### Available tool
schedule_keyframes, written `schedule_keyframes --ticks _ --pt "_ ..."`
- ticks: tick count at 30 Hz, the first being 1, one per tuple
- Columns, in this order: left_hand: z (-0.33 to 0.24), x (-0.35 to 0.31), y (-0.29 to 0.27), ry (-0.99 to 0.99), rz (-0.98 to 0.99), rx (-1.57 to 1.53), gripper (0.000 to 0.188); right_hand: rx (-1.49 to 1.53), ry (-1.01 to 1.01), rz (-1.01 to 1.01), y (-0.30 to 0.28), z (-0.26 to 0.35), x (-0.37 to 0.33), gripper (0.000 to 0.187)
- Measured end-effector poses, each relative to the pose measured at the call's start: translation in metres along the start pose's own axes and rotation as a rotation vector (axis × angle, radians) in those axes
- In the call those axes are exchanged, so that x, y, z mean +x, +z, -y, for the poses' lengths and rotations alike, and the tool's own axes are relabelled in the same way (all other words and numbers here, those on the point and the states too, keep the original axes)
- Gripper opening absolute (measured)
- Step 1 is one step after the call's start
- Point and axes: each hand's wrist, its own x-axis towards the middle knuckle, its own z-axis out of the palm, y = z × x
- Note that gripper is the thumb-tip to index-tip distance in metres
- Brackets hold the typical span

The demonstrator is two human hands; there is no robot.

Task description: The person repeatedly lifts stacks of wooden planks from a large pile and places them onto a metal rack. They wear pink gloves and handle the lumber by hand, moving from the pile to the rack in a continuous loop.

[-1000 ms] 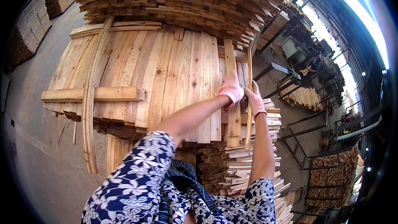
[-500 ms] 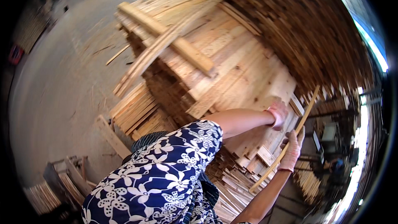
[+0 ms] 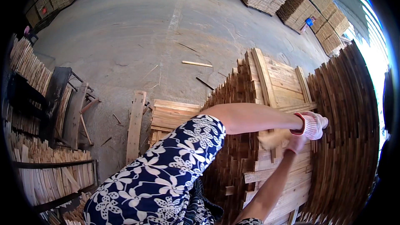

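Observation:
My left hand (image 3: 311,125), in a white and pink knit glove, reaches across to the top of a tall stack of wooden boards (image 3: 278,84). Its fingers curl down onto the boards, and I cannot make out whether they grip anything. Just below it, my right hand (image 3: 296,143), also gloved, comes up from the lower edge. It is closed on a pale wooden slat (image 3: 271,138) that is blurred by motion. My blue and white floral sleeve (image 3: 166,175) fills the lower middle.
A wall of dark stacked slats (image 3: 346,141) rises to the right of the stack. A lower board pile (image 3: 171,114) and a loose plank (image 3: 136,125) lie on the concrete floor (image 3: 137,37). Slat racks (image 3: 46,171) stand at the left, with more stacks (image 3: 291,0) far back.
My view has swung left, from the stack top to the floor and left racks. Both hands stay at the stack top with the slat, which is now blurred.

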Motion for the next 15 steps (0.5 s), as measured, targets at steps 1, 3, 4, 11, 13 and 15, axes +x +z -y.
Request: schedule_keyframes --ticks 1,3,4,11,13,15 --pt "0.013 -0.006 0.004 0.02 -0.014 -0.003 0.038 -0.1 0.078 0.078 0.012 -0.007 -0.01 0.054" --pt "0.012 -0.012 0.039 0.148 -0.084 -0.06 0.031 -0.175 0.18 0.26 0.018 -0.013 -0.041 0.063" --pt "0.018 -0.016 0.052 0.205 -0.123 -0.084 0.028 -0.189 0.18 0.297 0.018 -0.012 -0.063 0.069" --pt "-0.132 -0.064 0.183 1.032 0.217 -0.454 0.033 -1.123 -0.265 -0.499 -0.08 0.037 -0.222 0.052" --pt "-0.174 -0.086 0.202 0.895 0.635 -0.701 0.035 -1.151 -0.395 -0.774 -0.086 0.052 -0.303 0.048" --pt "-0.217 -0.155 0.214 0.779 1.084 -0.803 0.036 -1.185 -0.416 -1.143 -0.067 0.051 -0.409 0.05"
